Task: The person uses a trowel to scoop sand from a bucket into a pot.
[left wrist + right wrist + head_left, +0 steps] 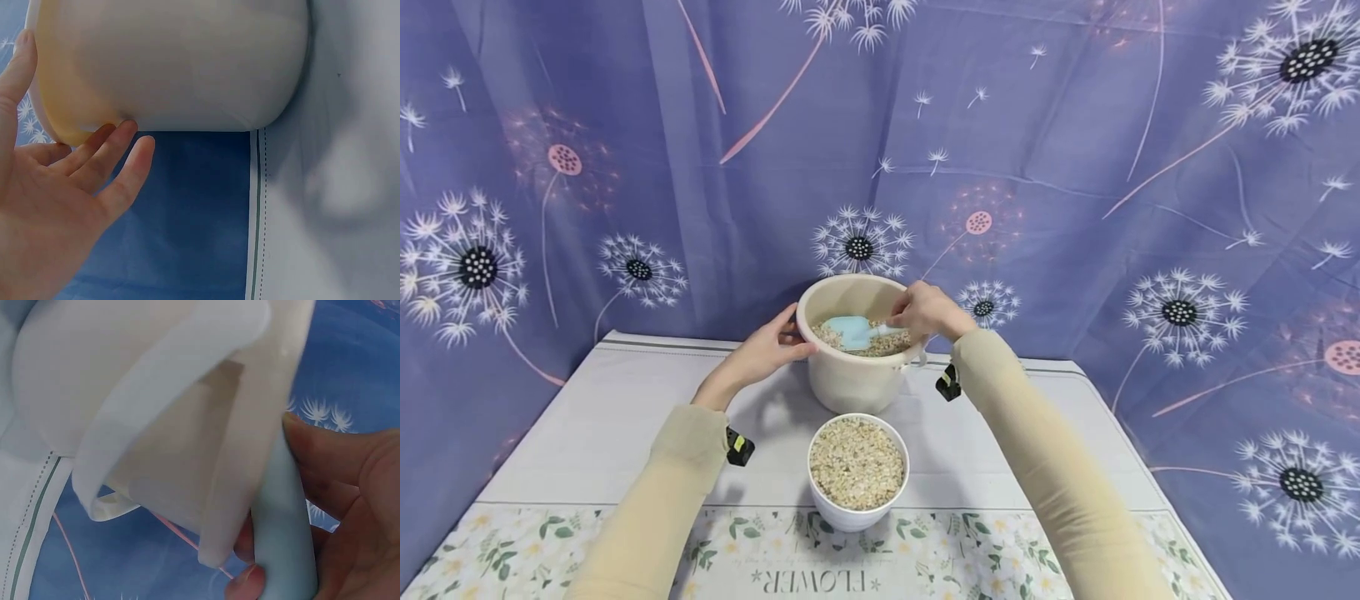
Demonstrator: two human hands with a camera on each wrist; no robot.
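Observation:
A cream bucket (853,383) stands at the back of the table with pale grain (883,343) inside. A light blue scoop (850,331) lies with its blade on that grain. My right hand (932,310) grips its handle (284,525) at the bucket's right rim, with fingers and thumb round it. My left hand (762,352) touches the bucket's left side; in the left wrist view its spread, slightly bent fingers (103,156) rest against the wall, the thumb beside the rim. In front of the bucket sits a white bowl (848,520), full of similar grain (857,462).
A white strap-like bucket handle (131,406) hangs at the bucket's right side. Behind the table hangs a blue-purple dandelion curtain (775,208). The white tablecloth (647,400) has a floral front band. Black wrist cameras sit below both sleeves.

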